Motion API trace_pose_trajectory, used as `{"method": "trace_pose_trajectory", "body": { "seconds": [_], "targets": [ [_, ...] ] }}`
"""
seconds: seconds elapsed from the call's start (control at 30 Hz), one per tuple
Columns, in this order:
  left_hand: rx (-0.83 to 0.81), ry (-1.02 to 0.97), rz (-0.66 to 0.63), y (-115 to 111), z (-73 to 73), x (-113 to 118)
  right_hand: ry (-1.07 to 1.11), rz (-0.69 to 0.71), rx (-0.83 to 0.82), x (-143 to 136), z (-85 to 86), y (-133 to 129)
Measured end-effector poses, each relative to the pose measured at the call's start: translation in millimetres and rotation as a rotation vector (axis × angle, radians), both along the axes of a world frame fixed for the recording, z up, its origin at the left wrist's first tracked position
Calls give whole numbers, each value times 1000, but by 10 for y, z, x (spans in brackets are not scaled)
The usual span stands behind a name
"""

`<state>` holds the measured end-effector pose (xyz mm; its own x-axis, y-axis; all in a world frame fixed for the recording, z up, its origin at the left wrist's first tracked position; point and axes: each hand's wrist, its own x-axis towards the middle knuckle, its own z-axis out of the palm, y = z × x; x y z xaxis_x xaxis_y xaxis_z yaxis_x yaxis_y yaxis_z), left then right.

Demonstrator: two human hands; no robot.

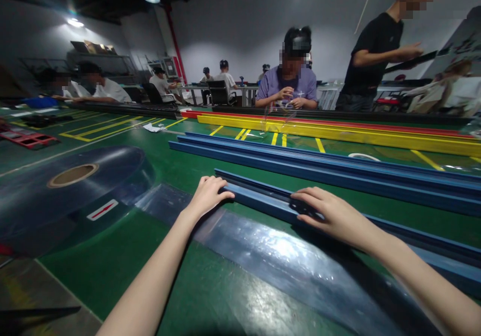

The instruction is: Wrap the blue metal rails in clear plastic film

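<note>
A long blue channel-shaped rail (259, 203) runs across the green table, from the middle toward the right edge. My left hand (207, 197) grips its near-left end, thumb on the front side and fingers over the back. Further right along the same rail, my right hand (332, 216) is closed around a small black part (305, 208) at the channel; the fingers partly cover it, so its exact kind is unclear. In front of the rail lies a flat strip of clear plastic film (263, 241), which passes beneath my left forearm and leads back to a large film roll (124, 168).
More blue rails (300, 160) lie parallel behind, then yellow rails (338, 133) and red ones. A white ring (364, 156), perhaps tape, lies among them. A person in purple (287, 88) sits opposite; another in black (372, 50) stands holding a long dark piece.
</note>
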<state>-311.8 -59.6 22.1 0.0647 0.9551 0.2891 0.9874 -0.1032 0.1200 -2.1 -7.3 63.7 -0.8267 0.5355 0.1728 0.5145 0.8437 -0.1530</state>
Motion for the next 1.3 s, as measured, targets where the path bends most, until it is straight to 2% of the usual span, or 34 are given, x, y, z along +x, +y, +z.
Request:
{"method": "trace_pose_trajectory", "body": {
  "seconds": [0.17,0.27,0.37,0.5,0.67,0.8,0.93,1.03,1.17,1.3],
  "targets": [
    [-22,58,15,-13,11,21,-58,-111,104,696,14,39],
    [-31,84,7,-36,48,47,-101,-260,88,1177,-93,31],
    [34,91,-9,-73,113,105,-118,-415,20,1611,-222,-8],
    [123,56,-65,-111,202,340,-85,-474,81,1955,-374,-45],
    [63,40,-307,-40,208,941,-116,-474,263,1990,-514,-27],
    [16,87,-450,110,191,1531,-162,-452,370,1931,-533,-31],
    [18,104,-539,250,172,2122,-177,-435,405,1875,-494,-72],
    [25,101,-555,300,124,2471,-167,-428,402,1796,-462,-107],
    [21,121,-443,315,69,2642,-149,-424,384,1658,-438,-136],
    [56,187,-398,322,75,2520,-157,-430,354,1499,-418,-150]
  ]
}}
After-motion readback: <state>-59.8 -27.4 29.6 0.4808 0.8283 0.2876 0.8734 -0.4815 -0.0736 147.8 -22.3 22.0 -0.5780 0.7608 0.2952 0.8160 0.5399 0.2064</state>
